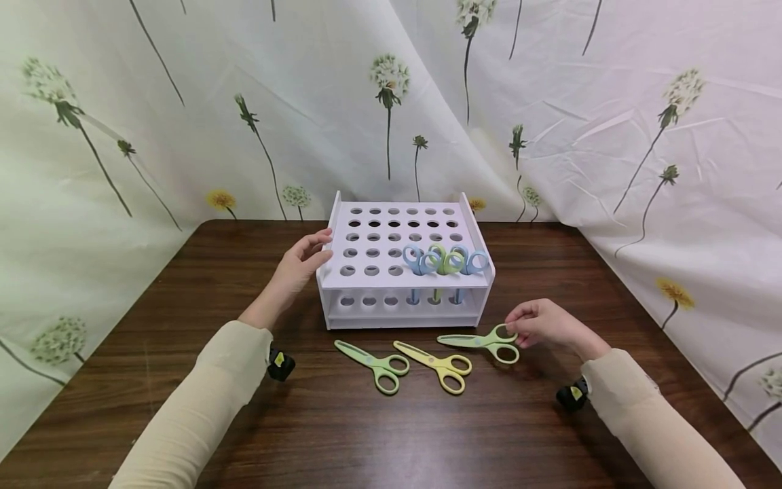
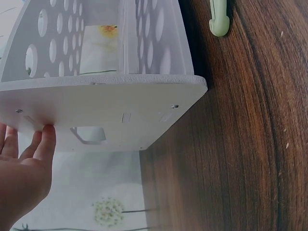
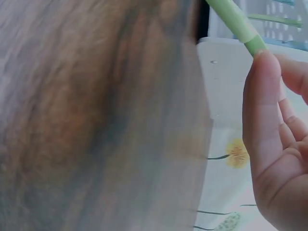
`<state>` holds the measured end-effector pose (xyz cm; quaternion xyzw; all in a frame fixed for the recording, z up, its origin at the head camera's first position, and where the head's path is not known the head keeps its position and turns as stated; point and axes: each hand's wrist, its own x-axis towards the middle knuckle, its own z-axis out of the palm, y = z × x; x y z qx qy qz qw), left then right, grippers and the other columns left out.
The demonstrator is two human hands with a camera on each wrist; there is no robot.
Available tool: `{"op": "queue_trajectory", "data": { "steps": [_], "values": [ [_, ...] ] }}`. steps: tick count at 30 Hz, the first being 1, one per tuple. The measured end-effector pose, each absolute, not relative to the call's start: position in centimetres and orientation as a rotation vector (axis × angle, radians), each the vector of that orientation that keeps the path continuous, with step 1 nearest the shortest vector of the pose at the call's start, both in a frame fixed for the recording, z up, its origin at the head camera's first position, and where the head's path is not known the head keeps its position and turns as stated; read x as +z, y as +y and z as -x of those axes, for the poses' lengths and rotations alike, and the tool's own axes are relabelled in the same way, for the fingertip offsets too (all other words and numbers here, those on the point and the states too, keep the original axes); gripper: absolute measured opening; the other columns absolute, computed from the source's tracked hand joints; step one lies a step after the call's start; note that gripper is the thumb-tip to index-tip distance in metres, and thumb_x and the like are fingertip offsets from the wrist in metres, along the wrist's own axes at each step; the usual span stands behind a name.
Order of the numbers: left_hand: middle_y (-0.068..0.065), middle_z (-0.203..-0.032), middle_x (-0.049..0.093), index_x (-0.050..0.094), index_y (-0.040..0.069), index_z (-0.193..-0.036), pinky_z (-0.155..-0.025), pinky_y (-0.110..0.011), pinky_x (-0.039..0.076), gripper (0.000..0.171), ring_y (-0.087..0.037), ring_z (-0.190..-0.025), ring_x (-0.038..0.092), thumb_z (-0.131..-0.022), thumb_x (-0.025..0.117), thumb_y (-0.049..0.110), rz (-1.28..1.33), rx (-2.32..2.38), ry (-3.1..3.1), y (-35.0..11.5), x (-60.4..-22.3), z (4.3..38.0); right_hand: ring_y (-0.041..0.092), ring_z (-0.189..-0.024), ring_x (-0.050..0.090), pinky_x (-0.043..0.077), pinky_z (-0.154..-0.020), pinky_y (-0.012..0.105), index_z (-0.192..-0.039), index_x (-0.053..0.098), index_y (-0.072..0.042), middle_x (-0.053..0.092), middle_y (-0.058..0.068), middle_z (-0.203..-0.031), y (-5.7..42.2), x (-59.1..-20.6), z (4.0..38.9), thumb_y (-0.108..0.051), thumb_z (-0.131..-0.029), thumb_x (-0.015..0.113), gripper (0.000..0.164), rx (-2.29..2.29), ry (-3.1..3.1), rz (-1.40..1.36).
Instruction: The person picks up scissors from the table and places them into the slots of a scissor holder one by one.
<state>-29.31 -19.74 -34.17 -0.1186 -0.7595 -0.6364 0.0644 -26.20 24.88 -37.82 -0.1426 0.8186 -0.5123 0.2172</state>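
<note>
A white rack [image 1: 391,278] with rows of round holes stands at the middle of the table. My left hand [image 1: 301,261] rests its fingertips on the rack's left side panel [image 2: 101,108], fingers nearly straight. My right hand [image 1: 546,324] pinches a handle loop of light green scissors [image 1: 482,341], right of the rack's front; in the right wrist view thumb and finger meet on the green handle [image 3: 236,21]. Yellow scissors [image 1: 427,360] and another green pair [image 1: 369,363] lie in front of the rack. Two blue scissors [image 1: 415,261] and one green pair [image 1: 441,261] stand handles-up in its front right holes.
The dark wooden table [image 1: 391,441] reaches back to a white dandelion-patterned cloth [image 1: 330,102] hanging behind and at both sides. The rack stands near that back cloth. A black wrist camera [image 1: 281,365] sits below the left sleeve, another [image 1: 572,396] on the right wrist.
</note>
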Motion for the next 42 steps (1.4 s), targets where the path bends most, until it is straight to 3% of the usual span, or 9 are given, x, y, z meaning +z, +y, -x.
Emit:
{"op": "queue_trajectory", "data": {
  "steps": [13,21,28,36,42],
  "values": [
    [-0.007,-0.145,0.033,0.046,-0.005,-0.124,-0.106,-0.040,0.022,0.037,-0.026,-0.132,0.027,-0.093,0.055,0.013,0.336,-1.946,-2.305,-19.8,-34.1,29.1,0.020,-0.061,0.063,0.053,-0.057,0.039,-0.097,0.056,0.018,0.063,0.013,-0.074,23.9,-34.7,24.7,-0.006,-0.085,0.062,0.027,-1.447,2.364,0.530],
    [-0.007,-0.144,0.034,0.046,-0.006,-0.122,-0.106,-0.039,0.023,0.037,-0.025,-0.132,0.028,-0.093,0.055,0.013,0.344,-1.926,-2.306,-19.8,-34.1,29.1,0.019,-0.059,0.063,0.053,-0.056,0.042,-0.094,0.060,0.011,0.064,0.010,-0.073,22.7,-33.0,24.1,-0.005,-0.085,0.063,0.019,-1.466,2.384,0.598],
    [-0.008,-0.144,0.035,0.046,-0.007,-0.122,-0.105,-0.038,0.024,0.036,-0.025,-0.131,0.030,-0.093,0.055,0.013,0.344,-1.922,-2.302,-19.8,-34.2,29.2,0.015,-0.058,0.062,0.053,-0.056,0.037,-0.100,0.057,0.016,0.065,0.008,-0.074,21.9,-31.8,23.8,-0.002,-0.085,0.061,0.023,-1.510,2.324,0.642],
    [-0.008,-0.144,0.035,0.046,-0.005,-0.122,-0.105,-0.037,0.024,0.036,-0.024,-0.131,0.030,-0.093,0.055,0.013,0.344,-1.902,-2.323,-19.8,-34.1,29.1,0.016,-0.058,0.062,0.053,-0.056,0.035,-0.098,0.063,0.006,0.065,0.010,-0.076,21.6,-31.4,23.8,-0.002,-0.085,0.062,0.016,-1.594,2.241,0.622],
    [-0.007,-0.144,0.035,0.046,-0.004,-0.123,-0.106,-0.037,0.023,0.037,-0.024,-0.131,0.029,-0.093,0.055,0.015,0.338,-1.910,-2.331,-19.8,-33.9,29.0,0.016,-0.059,0.061,0.053,-0.058,0.035,-0.101,0.063,0.007,0.065,0.011,-0.078,21.4,-31.0,23.7,-0.005,-0.086,0.063,0.020,-1.624,2.211,0.587]
  ]
}}
